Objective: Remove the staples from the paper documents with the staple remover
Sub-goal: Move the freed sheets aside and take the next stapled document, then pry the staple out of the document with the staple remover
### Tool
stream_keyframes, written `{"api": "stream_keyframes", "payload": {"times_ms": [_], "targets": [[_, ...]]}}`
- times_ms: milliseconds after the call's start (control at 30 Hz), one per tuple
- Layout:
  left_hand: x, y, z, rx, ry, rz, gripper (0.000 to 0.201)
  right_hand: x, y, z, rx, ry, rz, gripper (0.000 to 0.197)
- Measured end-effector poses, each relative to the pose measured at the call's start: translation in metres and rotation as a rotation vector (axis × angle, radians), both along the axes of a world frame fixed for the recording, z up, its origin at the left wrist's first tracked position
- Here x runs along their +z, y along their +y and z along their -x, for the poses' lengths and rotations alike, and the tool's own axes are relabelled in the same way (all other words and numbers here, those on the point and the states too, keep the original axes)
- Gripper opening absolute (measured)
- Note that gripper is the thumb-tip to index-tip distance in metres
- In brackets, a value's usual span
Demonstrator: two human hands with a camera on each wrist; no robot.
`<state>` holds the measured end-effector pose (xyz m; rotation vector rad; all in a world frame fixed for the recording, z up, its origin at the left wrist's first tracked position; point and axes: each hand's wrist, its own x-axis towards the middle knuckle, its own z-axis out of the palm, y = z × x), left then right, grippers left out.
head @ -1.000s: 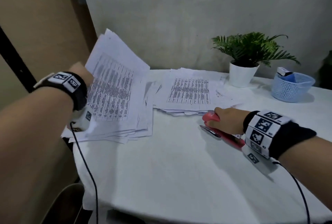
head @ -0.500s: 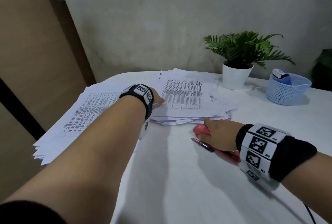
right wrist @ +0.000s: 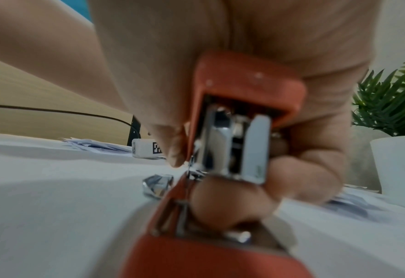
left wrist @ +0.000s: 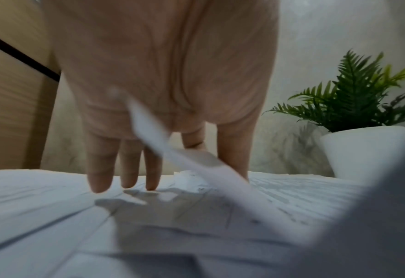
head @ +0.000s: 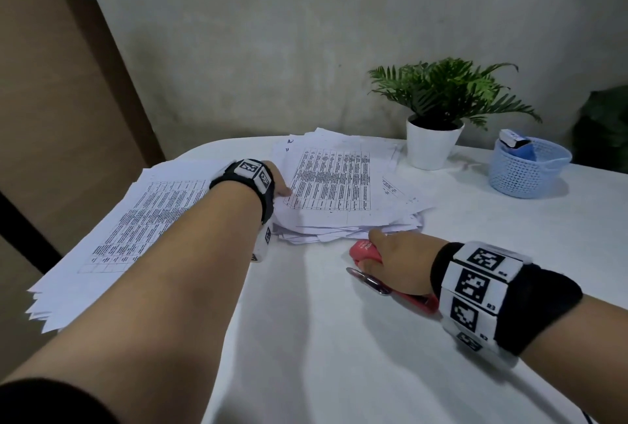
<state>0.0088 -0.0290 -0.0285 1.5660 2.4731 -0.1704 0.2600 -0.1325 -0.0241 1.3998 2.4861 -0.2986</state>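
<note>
The left hand (head: 277, 182), fingers straight, is touching the far paper stack (head: 339, 186) while the right hand (head: 397, 262) is gripping the red staple remover (head: 365, 250) on the counter (head: 339, 338).

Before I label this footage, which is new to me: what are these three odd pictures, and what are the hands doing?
No machine here: a person wears one camera on the head and one on each wrist. The head view looks down on a white table. The left hand reaches onto the far paper stack; its wrist view shows straight fingers and a lifted sheet edge. The right hand has its grip round a red staple remover. A second paper stack, a potted plant and a blue basket also sit there.
</note>
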Motion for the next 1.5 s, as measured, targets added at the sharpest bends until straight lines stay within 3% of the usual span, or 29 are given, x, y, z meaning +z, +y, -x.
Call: {"api": "stream_keyframes", "payload": {"times_ms": [200, 300, 367, 433, 500, 633, 800, 1000, 1100, 1200, 1300, 1367, 1500], "targets": [[0.005, 0.002, 0.000, -0.036, -0.320, -0.035, 0.062, 0.002, 0.000, -0.002, 0.014, 0.031, 0.001, 0.042], [0.009, 0.002, -0.001, -0.005, -0.395, 0.045, 0.062, -0.002, 0.002, -0.001, 0.011, 0.012, -0.012, 0.042], [0.009, 0.004, -0.005, -0.002, -0.313, 0.055, 0.065, -0.004, 0.004, -0.001, 0.013, 0.000, -0.014, 0.042], [0.008, 0.005, -0.007, -0.032, -0.119, 0.018, 0.071, -0.004, 0.004, -0.002, 0.018, 0.003, -0.015, 0.041], [0.007, 0.008, -0.008, -0.056, 0.009, 0.033, 0.060, -0.005, 0.004, -0.002, 0.025, 0.013, -0.015, 0.040], [0.007, 0.015, -0.009, -0.022, -0.049, 0.108, 0.044, -0.006, 0.006, -0.003, 0.033, 0.022, -0.021, 0.040], [0.009, 0.012, -0.014, -0.060, -0.101, -0.142, 0.049, -0.007, 0.007, -0.002, 0.031, 0.016, -0.021, 0.040], [0.053, -0.022, -0.031, -0.046, -0.481, -0.552, 0.047, -0.003, 0.005, -0.006, -0.011, 0.023, 0.005, 0.042], [0.074, -0.052, -0.027, -0.008, -0.661, -0.644, 0.044, 0.000, 0.003, -0.011, -0.048, 0.030, 0.021, 0.044], [0.088, -0.085, -0.021, 0.034, -0.691, -0.638, 0.044, 0.004, -0.002, -0.017, -0.076, 0.066, 0.000, 0.046], [0.082, -0.118, -0.013, 0.026, -0.609, -0.469, 0.089, 0.007, -0.009, -0.023, -0.092, 0.050, -0.019, 0.047], [0.073, -0.140, -0.013, -0.004, -0.652, -0.387, 0.112, 0.012, -0.014, -0.029, -0.121, 0.039, -0.025, 0.048], [0.059, -0.177, -0.016, -0.059, -0.488, -0.315, 0.119, 0.025, -0.016, -0.043, -0.189, 0.071, -0.053, 0.046]]}}
